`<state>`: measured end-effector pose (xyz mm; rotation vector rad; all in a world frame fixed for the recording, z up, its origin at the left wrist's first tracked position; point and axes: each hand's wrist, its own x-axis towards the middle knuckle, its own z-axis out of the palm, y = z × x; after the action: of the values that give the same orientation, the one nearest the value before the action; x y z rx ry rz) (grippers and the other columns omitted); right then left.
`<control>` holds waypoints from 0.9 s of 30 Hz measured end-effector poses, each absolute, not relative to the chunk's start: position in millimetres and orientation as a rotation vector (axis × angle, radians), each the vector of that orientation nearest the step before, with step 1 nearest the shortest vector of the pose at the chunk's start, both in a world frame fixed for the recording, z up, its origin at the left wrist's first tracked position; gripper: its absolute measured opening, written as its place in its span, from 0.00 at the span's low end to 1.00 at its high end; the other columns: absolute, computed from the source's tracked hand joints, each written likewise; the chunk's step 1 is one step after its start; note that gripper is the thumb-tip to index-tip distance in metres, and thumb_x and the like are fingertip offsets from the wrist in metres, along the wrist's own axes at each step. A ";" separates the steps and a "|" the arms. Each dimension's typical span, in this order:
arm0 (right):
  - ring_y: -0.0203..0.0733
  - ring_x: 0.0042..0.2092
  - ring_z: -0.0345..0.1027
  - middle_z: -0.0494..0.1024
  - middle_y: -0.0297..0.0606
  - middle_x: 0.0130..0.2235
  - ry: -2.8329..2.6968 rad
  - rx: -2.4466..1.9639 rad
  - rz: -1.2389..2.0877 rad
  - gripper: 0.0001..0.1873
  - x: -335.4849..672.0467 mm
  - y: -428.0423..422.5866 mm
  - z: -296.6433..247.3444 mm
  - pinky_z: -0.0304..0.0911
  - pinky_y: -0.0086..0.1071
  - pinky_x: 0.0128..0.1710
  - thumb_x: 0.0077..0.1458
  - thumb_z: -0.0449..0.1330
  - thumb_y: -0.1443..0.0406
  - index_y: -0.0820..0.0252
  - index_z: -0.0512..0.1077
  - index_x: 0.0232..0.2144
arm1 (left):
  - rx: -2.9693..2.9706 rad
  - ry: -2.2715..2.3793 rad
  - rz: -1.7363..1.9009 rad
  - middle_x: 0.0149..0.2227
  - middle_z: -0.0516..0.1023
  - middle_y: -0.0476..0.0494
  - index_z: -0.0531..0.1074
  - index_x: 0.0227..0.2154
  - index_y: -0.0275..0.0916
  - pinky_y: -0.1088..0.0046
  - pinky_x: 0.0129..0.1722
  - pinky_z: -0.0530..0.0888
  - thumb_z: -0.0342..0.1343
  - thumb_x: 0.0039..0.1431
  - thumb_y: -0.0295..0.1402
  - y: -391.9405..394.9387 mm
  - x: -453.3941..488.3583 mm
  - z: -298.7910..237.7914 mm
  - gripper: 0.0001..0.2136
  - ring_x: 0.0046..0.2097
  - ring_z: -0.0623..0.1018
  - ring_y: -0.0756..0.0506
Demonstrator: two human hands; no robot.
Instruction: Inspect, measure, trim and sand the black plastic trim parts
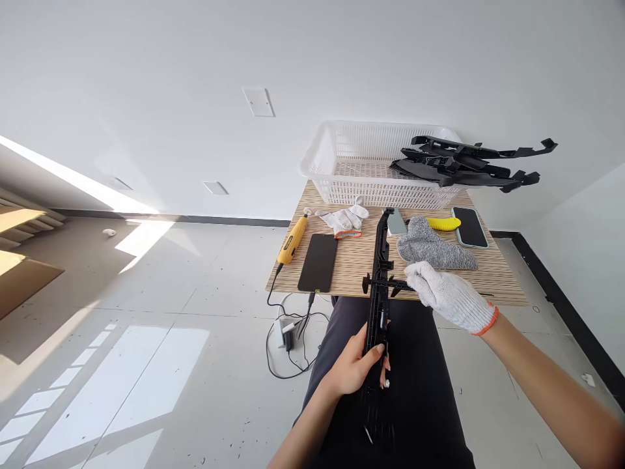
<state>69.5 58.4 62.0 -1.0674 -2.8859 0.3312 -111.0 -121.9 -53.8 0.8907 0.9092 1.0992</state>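
Note:
My bare left hand (359, 361) is wrapped round the lower half of a long black plastic part (378, 280), which stands lengthwise above my lap. In a white knitted glove with an orange cuff, my right hand (437, 293) pinches a black caliper (398, 284). The caliper lies crosswise over the plastic part near the table's front edge, its jaws showing on the left of the part and just right of it. Whether the jaws touch the part I cannot tell. My gloved fingers cover the caliper's right end.
On the wooden table (351, 280) lie a yellow rotary tool (293, 241), a dark tablet (318, 262), a white glove (346, 220), a grey cloth (430, 244), a yellow-handled item (443, 224) and a phone (469, 227). A white basket (361, 190) holds several black parts (454, 163). Cables (293, 365) trail on the floor.

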 end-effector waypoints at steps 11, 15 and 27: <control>0.50 0.35 0.76 0.80 0.40 0.37 -2.983 -1.462 0.382 0.29 61.7 56.7 61.4 0.55 0.32 0.31 0.57 0.56 0.61 0.55 0.60 0.60 | 0.900 0.908 1.095 0.30 0.75 0.49 0.62 0.44 0.39 0.73 0.25 0.72 0.51 0.69 0.45 -121.6 -110.6 -50.0 0.14 0.23 0.76 0.51; 0.48 0.31 0.73 0.77 0.38 0.31 -3.010 -1.509 0.384 0.28 60.4 54.5 66.1 0.49 0.32 0.28 0.57 0.52 0.64 0.57 0.57 0.60 | 0.897 0.916 1.095 0.30 0.75 0.49 0.62 0.43 0.39 0.74 0.26 0.72 0.50 0.70 0.44 -122.4 -110.9 -48.2 0.13 0.23 0.76 0.52; 0.53 0.34 0.77 0.79 0.44 0.31 -3.053 -1.462 0.376 0.22 56.7 48.1 80.2 0.49 0.32 0.27 0.66 0.51 0.55 0.59 0.60 0.57 | 0.911 0.929 1.080 0.30 0.75 0.49 0.61 0.42 0.39 0.73 0.26 0.72 0.50 0.70 0.44 -122.5 -111.7 -46.4 0.13 0.24 0.76 0.51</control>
<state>56.7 48.1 80.2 -1.4625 -3.0531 0.3764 -111.7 -122.5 -46.4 0.9107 0.9293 1.0800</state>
